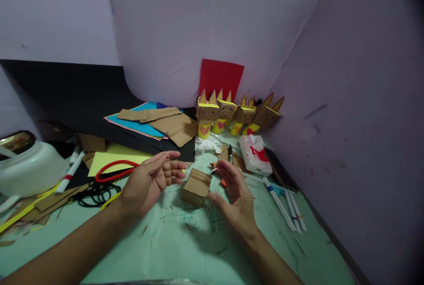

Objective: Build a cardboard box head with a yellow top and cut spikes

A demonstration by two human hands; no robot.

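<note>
A small brown cardboard box (196, 186) rests on the pale green table cover, between my two hands. To its left is my left hand (153, 180), palm turned inward and fingers stretched out, holding nothing. My right hand (236, 196) is on the other side with its fingers apart and curved. Its thumb comes close to the box's right edge; whether it touches I cannot tell. Small orange paper scraps (223, 183) lie behind the right fingers, partly hidden by them.
Several cardboard figures (208, 112) with horns stand at the back before a red sheet (221, 77). A tissue pack (255, 154) and white markers (281, 205) lie right. Left are cardboard pieces (174, 126), scissors with red handles (112, 165), black cord (96, 194) and a white pot-like object (39, 168).
</note>
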